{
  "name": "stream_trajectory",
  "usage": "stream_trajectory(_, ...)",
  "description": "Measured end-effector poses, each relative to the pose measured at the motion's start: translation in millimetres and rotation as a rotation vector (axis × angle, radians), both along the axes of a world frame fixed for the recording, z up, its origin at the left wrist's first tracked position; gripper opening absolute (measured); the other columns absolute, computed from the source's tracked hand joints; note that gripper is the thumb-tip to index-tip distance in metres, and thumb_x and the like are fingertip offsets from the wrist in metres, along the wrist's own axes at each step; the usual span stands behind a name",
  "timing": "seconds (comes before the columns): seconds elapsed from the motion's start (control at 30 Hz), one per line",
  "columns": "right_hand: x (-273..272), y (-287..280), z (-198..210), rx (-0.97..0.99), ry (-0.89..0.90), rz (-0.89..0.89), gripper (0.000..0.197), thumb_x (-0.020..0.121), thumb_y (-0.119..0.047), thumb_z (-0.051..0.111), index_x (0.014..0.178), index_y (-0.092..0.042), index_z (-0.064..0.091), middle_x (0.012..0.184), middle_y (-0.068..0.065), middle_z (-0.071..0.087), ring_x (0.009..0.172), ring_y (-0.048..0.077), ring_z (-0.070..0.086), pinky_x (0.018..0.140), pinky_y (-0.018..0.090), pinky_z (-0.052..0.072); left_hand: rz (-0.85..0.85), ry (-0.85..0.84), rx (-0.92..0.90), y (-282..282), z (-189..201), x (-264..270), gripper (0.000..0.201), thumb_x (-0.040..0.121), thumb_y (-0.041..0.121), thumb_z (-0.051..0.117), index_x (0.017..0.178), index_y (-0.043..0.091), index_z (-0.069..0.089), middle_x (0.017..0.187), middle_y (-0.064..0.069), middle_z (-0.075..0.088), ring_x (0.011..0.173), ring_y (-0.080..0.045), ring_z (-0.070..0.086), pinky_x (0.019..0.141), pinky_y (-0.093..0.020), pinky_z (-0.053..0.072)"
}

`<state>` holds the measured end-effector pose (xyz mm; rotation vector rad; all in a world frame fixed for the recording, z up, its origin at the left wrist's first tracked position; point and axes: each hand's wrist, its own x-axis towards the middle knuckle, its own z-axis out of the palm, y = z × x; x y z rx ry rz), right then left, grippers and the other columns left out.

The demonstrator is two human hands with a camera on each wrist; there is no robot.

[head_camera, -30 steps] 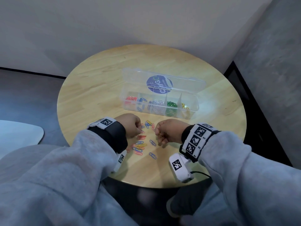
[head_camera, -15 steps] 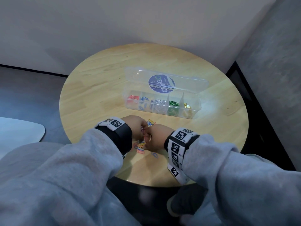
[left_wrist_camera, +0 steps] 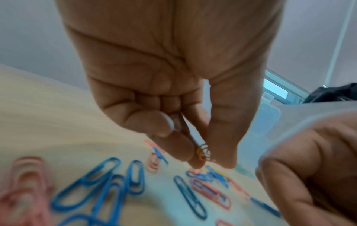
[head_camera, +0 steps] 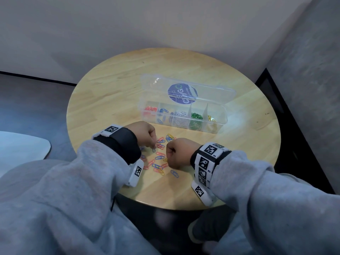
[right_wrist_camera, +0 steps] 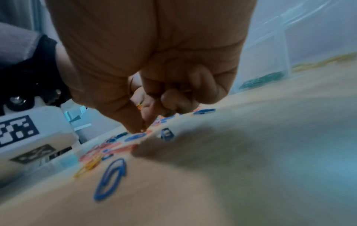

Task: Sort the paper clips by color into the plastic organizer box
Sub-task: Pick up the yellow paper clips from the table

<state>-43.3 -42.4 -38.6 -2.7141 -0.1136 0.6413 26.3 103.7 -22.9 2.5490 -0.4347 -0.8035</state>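
A round wooden counter (head_camera: pixel 114 92) stands in a corner between a pale wall and a grey wall, with a dark floor below. On its far half lies a clear plastic organizer box (head_camera: pixel 219 124) with its lid (head_camera: pixel 158 85) open and leaning back; a round purple sticker (head_camera: pixel 182 93) shows on the lid. The box is split into compartments in a row: from the left they hold red clips (head_camera: pixel 150 109), blue clips (head_camera: pixel 163 111), silver clips (head_camera: pixel 181 115), green clips (head_camera: pixel 196 116) and yellow clips (head_camera: pixel 211 119).

Nearer the person, just in front of the box, a loose scatter of paper clips (head_camera: pixel 160 159) lies on the wood, mostly blue and pink-red with a few yellow. One blue clip (head_camera: pixel 174 173) lies a little apart at the near edge of the scatter.

Both hands hang over this scatter, close together but apart. The left hand (head_camera: pixel 145 134) has its fingers curled and pinches a small clip (left_wrist_camera: pixel 203 151) between thumb and fingertips, its tip near the counter. The right hand (head_camera: pixel 179 153) is also curled, thumb and forefinger pressed together low over the clips with something yellow between them. Both arms wear grey sleeves and marked wristbands (head_camera: pixel 209 159).
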Motion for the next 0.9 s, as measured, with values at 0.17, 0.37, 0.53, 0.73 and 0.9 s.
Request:
stream_trajectory(0.17,7,-16,3,0.272,0.176,-0.186,0.02,0.079,-0.008,0.061,0.064,-0.02,0.053,0.071,-0.001,0.062,0.063,0.012,0.054,0.061,0.025,0.046,0.051,0.09,-0.135,5,1,2,0.025,0.074,0.012,0.077,0.064,0.019,0.055,0.059,0.005,0.057,0.051,-0.008,0.049,0.052,-0.018,0.04)
stream_trajectory(0.37,18,-31,-1,0.792,0.248,-0.632,0.025,0.084,0.009,0.047,0.067,-0.009,0.048,0.061,0.015,0.049,0.047,0.021,0.048,0.04,0.021,0.039,0.094,0.152,-0.25,4,1,3,0.022,0.075,0.013,0.077,0.089,0.023,0.063,0.062,0.004,0.054,0.054,-0.009,0.048,0.053,-0.017,0.039)
stream_trajectory(0.53,24,-38,7,0.874,0.303,-0.768,0.033,0.087,0.008,0.025,0.072,-0.008,0.049,0.061,0.006,0.033,0.046,0.015,0.039,0.033,0.015,0.031,0.162,0.156,-0.274,8,0,4,0.013,0.08,0.015,0.073,0.093,0.017,0.072,0.061,0.004,0.058,0.049,-0.003,0.051,0.055,-0.012,0.044)
stream_trajectory(0.73,30,-33,8,0.808,0.374,-0.851,0.027,0.083,0.007,0.021,0.068,-0.009,0.036,0.065,0.009,0.037,0.054,0.02,0.04,0.042,0.02,0.029,0.251,0.236,-0.359,10,0,8,0.014,0.093,0.006,0.053,0.1,0.009,0.065,0.071,-0.006,0.057,0.061,-0.013,0.054,0.05,-0.01,0.05)
stream_trajectory(0.9,40,-16,15,0.182,0.125,-0.453,0.006,0.085,-0.016,0.052,0.082,-0.021,0.053,0.074,-0.003,0.053,0.061,0.011,0.047,0.049,0.021,0.035,0.42,0.364,-0.573,9,10,8,0.024,0.095,-0.006,0.037,0.094,0.002,0.06,0.065,-0.01,0.047,0.047,-0.01,0.053,0.045,-0.011,0.047)
